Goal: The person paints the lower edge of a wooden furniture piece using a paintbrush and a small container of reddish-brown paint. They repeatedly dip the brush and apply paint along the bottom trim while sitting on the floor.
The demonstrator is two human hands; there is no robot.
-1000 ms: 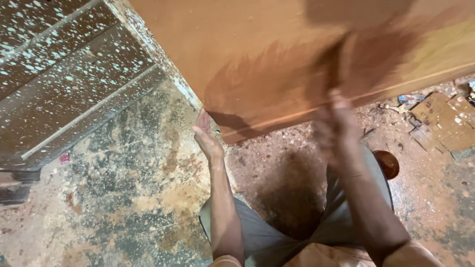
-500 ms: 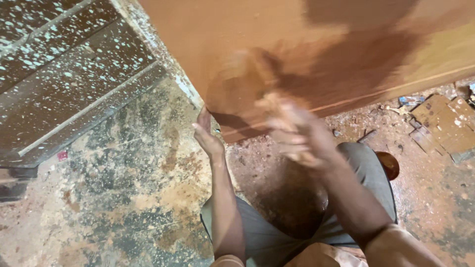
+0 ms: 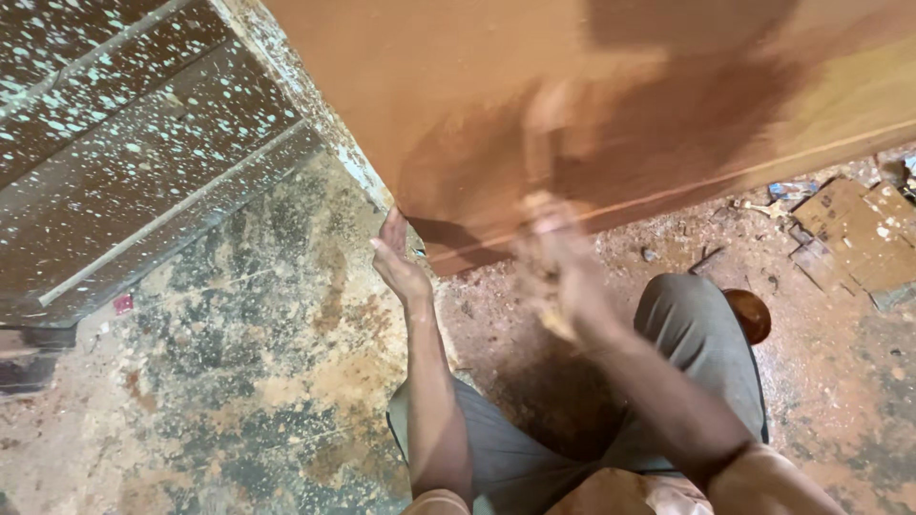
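Large reddish-brown wooden panel [image 3: 592, 105] stood on edge on the floor, steadied by hand.

The left hand [image 3: 399, 262] lay flat, fingers released, against the panel's lower left corner. The right hand [image 3: 558, 267] was motion-blurred in front of the panel face; its grip state cannot be told. The stained concrete floor [image 3: 239, 381] lay below, a paint-spattered dark wooden frame [image 3: 124, 143] stood left, and flattened brown cardboard scraps [image 3: 854, 234] lay right.
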